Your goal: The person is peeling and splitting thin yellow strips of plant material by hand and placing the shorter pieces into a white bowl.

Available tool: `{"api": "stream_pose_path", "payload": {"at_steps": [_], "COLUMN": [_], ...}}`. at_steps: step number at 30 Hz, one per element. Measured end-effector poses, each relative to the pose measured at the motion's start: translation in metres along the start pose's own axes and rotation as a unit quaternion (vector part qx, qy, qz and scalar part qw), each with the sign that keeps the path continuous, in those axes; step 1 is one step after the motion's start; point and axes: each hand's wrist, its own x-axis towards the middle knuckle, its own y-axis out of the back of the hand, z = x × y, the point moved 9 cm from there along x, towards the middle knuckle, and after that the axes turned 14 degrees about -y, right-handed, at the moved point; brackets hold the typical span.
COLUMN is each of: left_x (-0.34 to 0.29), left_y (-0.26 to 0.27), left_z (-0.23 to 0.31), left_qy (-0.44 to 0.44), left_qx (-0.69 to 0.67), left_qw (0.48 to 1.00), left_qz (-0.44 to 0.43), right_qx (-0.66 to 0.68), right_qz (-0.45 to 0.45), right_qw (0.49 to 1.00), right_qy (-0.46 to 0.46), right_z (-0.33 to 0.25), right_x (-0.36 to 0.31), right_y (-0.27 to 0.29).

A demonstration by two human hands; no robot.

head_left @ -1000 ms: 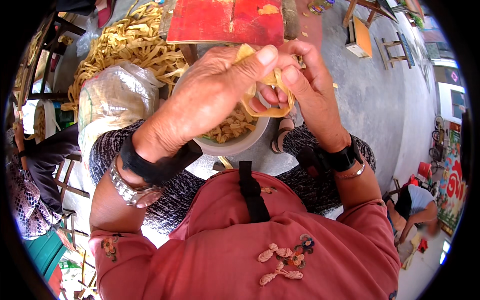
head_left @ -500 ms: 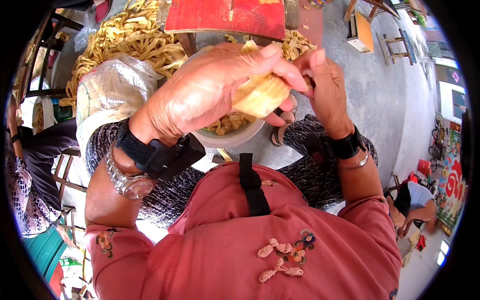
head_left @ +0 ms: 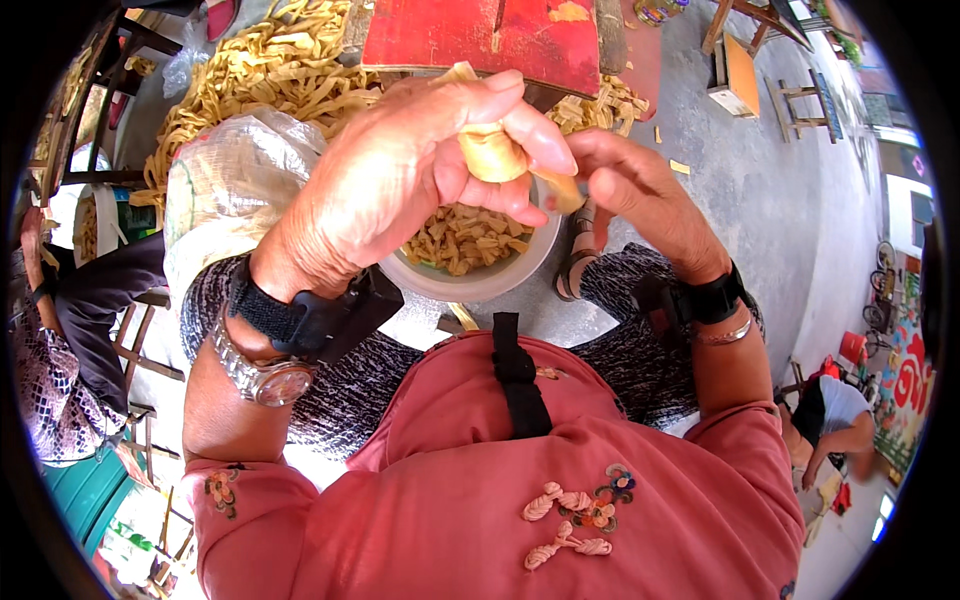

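My left hand (head_left: 400, 165) is closed around a pale yellow, flat strip (head_left: 492, 153), folded or rolled over between thumb and fingers. A narrow, blurred end of the strip reaches toward my right hand (head_left: 645, 190). The right hand's thumb stands apart from its curved fingers, close by that end; whether they touch it cannot be made out. Below my hands is a white basin (head_left: 470, 288) with short yellowish pieces (head_left: 465, 240) in it.
A red-topped wooden stool or small table (head_left: 480, 45) stands ahead. Long yellow strips (head_left: 270, 75) are heaped at the far left, beside a plastic-covered sack (head_left: 235, 165). Other pieces (head_left: 605, 105) lie at its right. Another person (head_left: 100, 300) sits at left; small wooden stools (head_left: 805, 105) stand far right.
The strip now looks more folded in my left hand. My right hand has opened its pinch and shifted down and slightly right, baring more of the basin.
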Motion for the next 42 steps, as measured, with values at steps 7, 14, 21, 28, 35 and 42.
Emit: {"api": "stream_pose_path", "payload": {"at_steps": [7,14,21,28,35,42], "left_x": [0.005,0.005,0.005,0.006,0.005,0.004], "left_y": [-0.004,-0.010,-0.003,-0.008,-0.009,-0.007], "left_z": [0.007,0.007,0.012,0.024,0.023,0.023], "left_qy": [-0.034,-0.057,-0.010,-0.029,-0.010,0.010], "left_qx": [0.114,0.202,0.238,0.225,0.197,0.246], "left_qw": [0.993,0.978,0.971,0.974,0.980,0.969], "left_qz": [0.012,-0.008,0.017,0.013,0.012,0.008], "right_qx": [0.067,0.083,0.070,0.068,0.099,0.099], "right_qz": [-0.046,-0.004,-0.027,-0.059,-0.101,-0.081], "right_qw": [0.997,0.996,0.997,0.989,0.982,0.986], "right_qy": [0.008,0.018,0.003,0.115,0.127,0.109], "right_z": [-0.025,-0.020,-0.023,-0.048,-0.047,-0.035], "right_x": [0.000,0.003,0.001,-0.011,-0.011,-0.007], "right_y": [-0.026,-0.022,-0.024,-0.030,-0.036,-0.034]}}
